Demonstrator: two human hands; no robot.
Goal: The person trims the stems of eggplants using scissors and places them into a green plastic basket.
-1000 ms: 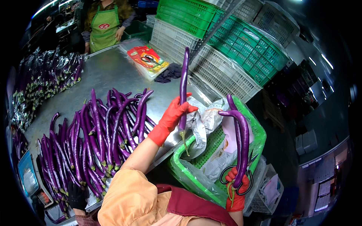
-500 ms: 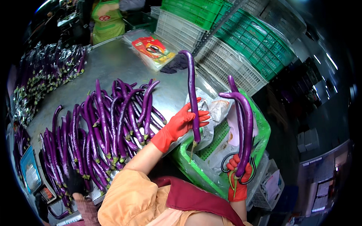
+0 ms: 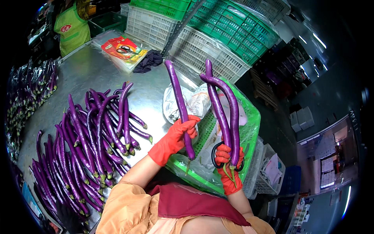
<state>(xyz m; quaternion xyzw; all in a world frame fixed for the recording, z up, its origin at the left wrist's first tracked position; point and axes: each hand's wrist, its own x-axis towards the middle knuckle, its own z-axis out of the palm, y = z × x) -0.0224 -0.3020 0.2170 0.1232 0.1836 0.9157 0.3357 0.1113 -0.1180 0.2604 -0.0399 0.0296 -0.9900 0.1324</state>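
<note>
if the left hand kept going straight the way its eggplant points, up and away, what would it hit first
Probably the white crates stacked behind the table. The left hand holds one eggplant upright, tip aimed toward them, with nothing visibly between. Depth is unclear, so it might pass above them.

Left grip (image 3: 179, 134) closed round one long purple eggplant (image 3: 180, 107), upright over the green crate (image 3: 249, 132). Right grip (image 3: 229, 163) clamps two eggplants (image 3: 226, 113) plus black-handled scissors (image 3: 216, 155), also above the crate. Eggplant pile (image 3: 89, 136) on steel tabletop (image 3: 89, 74), left of the crate.
</note>
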